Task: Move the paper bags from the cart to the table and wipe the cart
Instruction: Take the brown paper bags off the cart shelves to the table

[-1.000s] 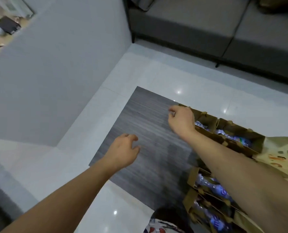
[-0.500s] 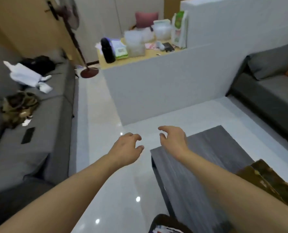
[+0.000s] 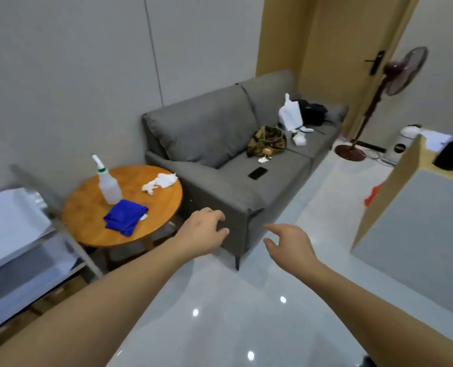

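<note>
The cart (image 3: 16, 234) is at the left edge of what I see. It is silver metal with a white top, and it stands just beside the round wooden table (image 3: 87, 223). I cannot see any paper bags from here.

On the round table lies a blue cloth (image 3: 125, 217), folded in a soft heap near the edge closest to me. Just behind the cloth stands a clear spray bottle (image 3: 108, 185) with a white nozzle. A crumpled white tissue (image 3: 159, 182) lies on the far side of the table, close to the sofa.

My left hand (image 3: 202, 233) is out in front of me, to the right of the table. Its fingers are loosely curled and it holds nothing. My right hand (image 3: 290, 245) is further right, over the shiny floor (image 3: 233, 313). Its fingers are spread and a little bent, and it holds nothing too.

A grey sofa (image 3: 220, 154) stands right beside the table, against the wall. On its seat are a black phone (image 3: 257, 172), a brown patterned bag (image 3: 267, 141) and a white bag (image 3: 290, 113). Past the sofa, far from the table, a dark red fan (image 3: 402, 72) stands by a wooden door (image 3: 352, 49).
</note>
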`<state>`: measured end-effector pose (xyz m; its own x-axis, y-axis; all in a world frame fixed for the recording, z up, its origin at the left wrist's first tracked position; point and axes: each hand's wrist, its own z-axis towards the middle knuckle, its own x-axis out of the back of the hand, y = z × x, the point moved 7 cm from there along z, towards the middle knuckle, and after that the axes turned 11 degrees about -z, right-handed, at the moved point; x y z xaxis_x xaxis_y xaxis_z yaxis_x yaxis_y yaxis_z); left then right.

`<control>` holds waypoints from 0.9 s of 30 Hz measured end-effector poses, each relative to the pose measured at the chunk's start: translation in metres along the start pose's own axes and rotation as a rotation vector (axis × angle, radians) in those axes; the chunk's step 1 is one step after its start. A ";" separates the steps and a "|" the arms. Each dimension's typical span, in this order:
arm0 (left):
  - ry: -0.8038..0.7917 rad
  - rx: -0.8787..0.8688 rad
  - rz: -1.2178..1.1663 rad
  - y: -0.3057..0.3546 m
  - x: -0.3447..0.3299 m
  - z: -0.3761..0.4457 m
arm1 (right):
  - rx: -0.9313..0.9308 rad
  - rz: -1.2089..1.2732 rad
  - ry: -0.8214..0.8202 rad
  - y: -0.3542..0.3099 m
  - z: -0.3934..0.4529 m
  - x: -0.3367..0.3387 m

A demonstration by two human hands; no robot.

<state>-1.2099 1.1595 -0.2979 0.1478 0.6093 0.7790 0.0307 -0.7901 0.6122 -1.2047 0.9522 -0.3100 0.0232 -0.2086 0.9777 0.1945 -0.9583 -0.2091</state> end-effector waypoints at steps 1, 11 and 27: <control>0.036 0.049 -0.018 -0.027 0.018 -0.011 | 0.065 -0.012 -0.010 -0.032 0.007 -0.006; 0.363 0.543 -0.103 -0.251 0.127 -0.195 | 0.725 -0.027 -0.230 -0.341 0.016 -0.083; 0.592 1.069 -0.128 -0.458 0.220 -0.390 | 1.205 0.076 -0.528 -0.670 -0.055 -0.205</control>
<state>-1.5772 1.6815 -0.3540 -0.3784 0.4028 0.8334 0.8482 -0.2097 0.4865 -1.3933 1.6261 -0.3710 0.3970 0.1102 0.9112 0.9155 -0.1175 -0.3847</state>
